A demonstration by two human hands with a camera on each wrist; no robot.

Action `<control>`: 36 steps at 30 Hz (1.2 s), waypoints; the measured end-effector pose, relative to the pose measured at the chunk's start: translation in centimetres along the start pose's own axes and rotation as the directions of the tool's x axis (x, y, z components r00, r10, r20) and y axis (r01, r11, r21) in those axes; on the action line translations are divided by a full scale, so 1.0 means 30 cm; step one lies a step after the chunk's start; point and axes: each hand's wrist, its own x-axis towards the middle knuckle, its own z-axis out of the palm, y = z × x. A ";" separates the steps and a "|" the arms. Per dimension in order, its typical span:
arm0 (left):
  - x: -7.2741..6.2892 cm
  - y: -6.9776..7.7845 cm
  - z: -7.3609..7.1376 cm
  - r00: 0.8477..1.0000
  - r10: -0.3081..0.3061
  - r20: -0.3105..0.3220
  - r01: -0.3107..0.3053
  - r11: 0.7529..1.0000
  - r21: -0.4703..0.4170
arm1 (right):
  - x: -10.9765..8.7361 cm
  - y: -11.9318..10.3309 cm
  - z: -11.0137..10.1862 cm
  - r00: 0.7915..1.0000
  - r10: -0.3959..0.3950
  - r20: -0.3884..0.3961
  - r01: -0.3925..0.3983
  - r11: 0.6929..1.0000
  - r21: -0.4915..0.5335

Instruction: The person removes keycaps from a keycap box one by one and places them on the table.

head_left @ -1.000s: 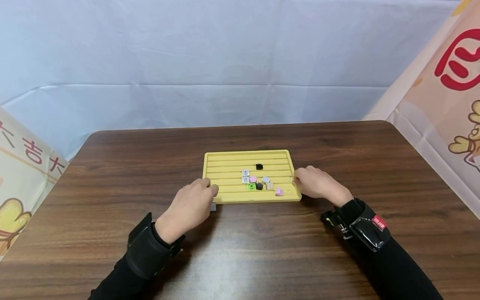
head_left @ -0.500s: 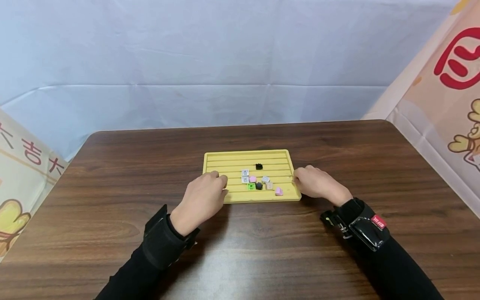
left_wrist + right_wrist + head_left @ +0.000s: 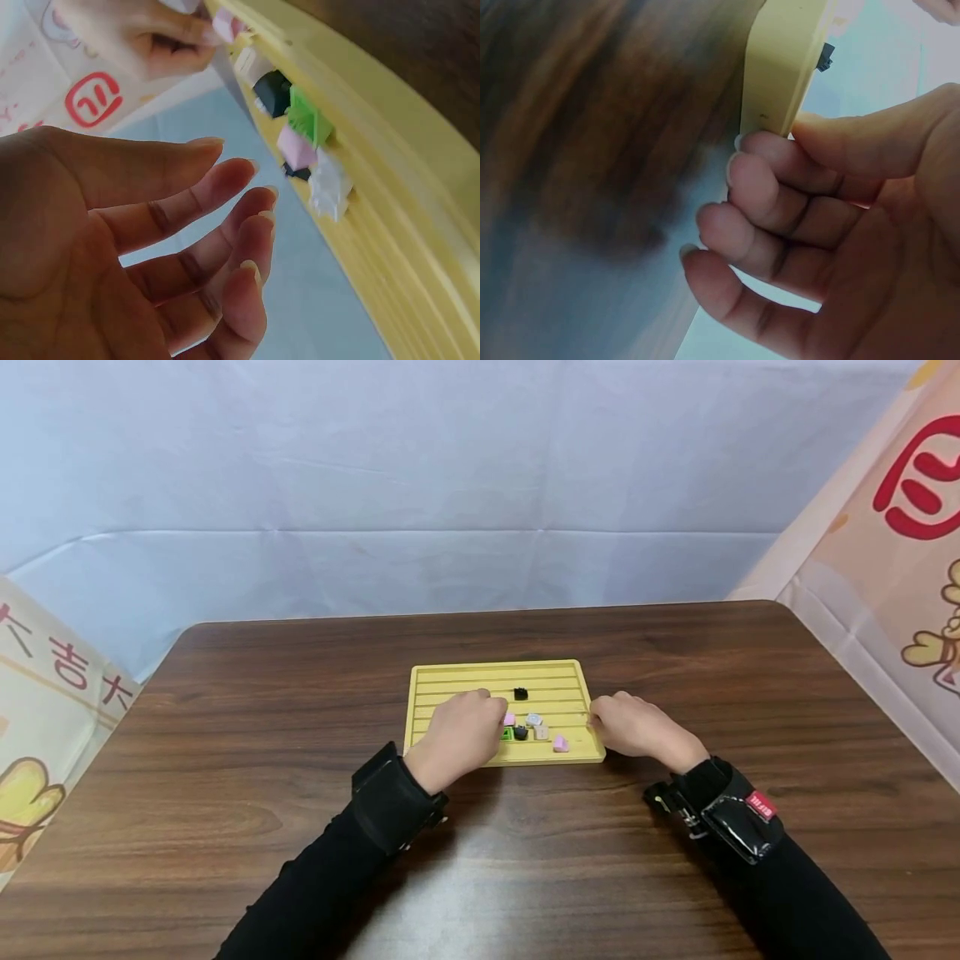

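So, nearest you are your black sleeves (image 3: 322,877), with a black strap (image 3: 393,802) at the left wrist and a red label (image 3: 761,804) at the right one. From the head view you see only the back of your left hand (image 3: 463,735), above the left half of the yellow tray (image 3: 450,685); the left wrist view gives you its inner side: released and half open, fingers loosely bent, a gap between thumb and forefinger. Your right hand (image 3: 633,727) is at the tray's right edge, and its wrist view shows what the head view hides: thumb on the rim, forefinger at the outer side, so you are gripping the tray, the other fingers bent beside it.

That tray lies on the brown table (image 3: 150,777). Towards its near right you have a pink block (image 3: 561,744), then a beige block (image 3: 541,732), a black block (image 3: 521,733) and a green block (image 3: 507,734), partly behind your left hand. Just beyond sit a second pink block (image 3: 509,719) and a pale grey block (image 3: 533,720). Your left wrist view also catches a white block (image 3: 328,186), covered in the head view. Farther up is another black block (image 3: 521,693). Behind the table hangs a pale blue cloth (image 3: 450,485)
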 end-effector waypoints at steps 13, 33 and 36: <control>0.023 0.022 0.060 1.000 0.029 -0.002 -0.028 0.993 0.114 | 0.001 -0.003 0.000 1.000 0.005 0.000 -0.005 1.000 0.001; 0.033 0.024 0.086 0.998 0.022 -0.054 -0.010 0.976 0.216 | 0.005 -0.002 0.001 1.000 0.015 0.006 -0.015 1.000 -0.001; 0.033 0.024 0.091 0.998 0.024 -0.060 -0.010 0.974 0.228 | 0.005 -0.002 0.002 1.000 0.012 0.007 -0.012 1.000 0.000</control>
